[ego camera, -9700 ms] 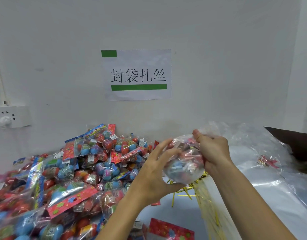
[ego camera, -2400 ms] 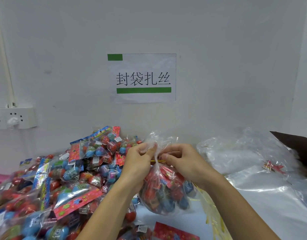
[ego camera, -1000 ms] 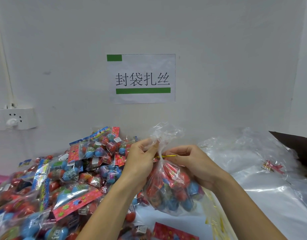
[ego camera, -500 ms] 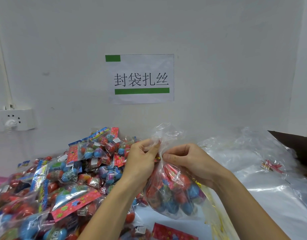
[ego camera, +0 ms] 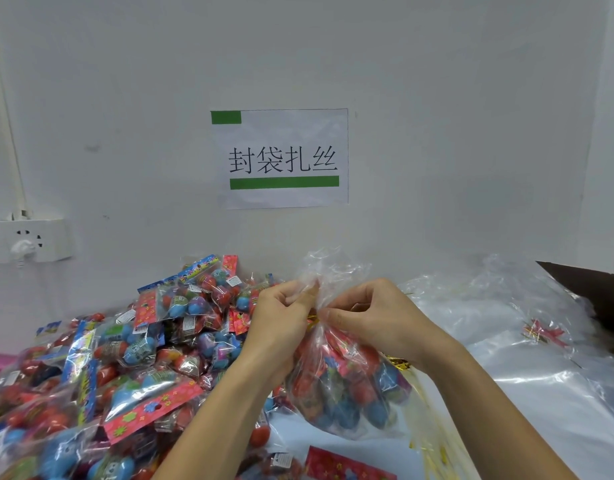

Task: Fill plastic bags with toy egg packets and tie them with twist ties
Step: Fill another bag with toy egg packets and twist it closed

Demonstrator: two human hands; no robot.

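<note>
We've got the bag (ego camera: 347, 386) filled w/ packets, held up just right of the pile (ego camera: 132, 358). Left hand (ego camera: 281, 320) pinches its neck; right hand (ego camera: 375, 320) pinches the tie (ego camera: 312, 319) there. Twisting's left, we judge.

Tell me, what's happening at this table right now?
A person is closing a clear plastic bag filled with toy egg packets. The left hand and right hand both pinch its gathered neck, where a gold twist tie shows between the fingers. A pile of loose egg packets lies to the left.
</note>
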